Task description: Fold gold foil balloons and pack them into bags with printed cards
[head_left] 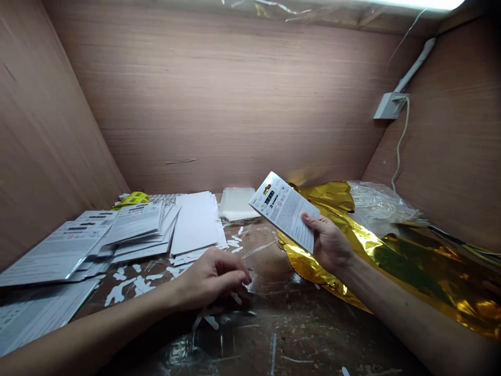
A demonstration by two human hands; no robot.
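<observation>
My right hand [331,243] holds up a white printed packaging card [287,209] by its lower right side, thumb on the printed face. The card is tilted and has a hang hole near its top edge. Low over the brown table [282,318], my left hand [217,277] is closed, with fingers curled and thumb drawn in. Anything in its fingertips is hidden. Small white paper scraps [211,321] lie below and around it. Behind the left hand stands a stack of blank white cards [195,222].
Piles of printed packages [55,256] cover the left side. Gold foil sheeting [368,261] spreads across the right. Clear plastic bags [387,201] and a translucent stack [237,202] sit at the back. Wooden walls enclose the table; a power socket [389,106] with cable hangs right.
</observation>
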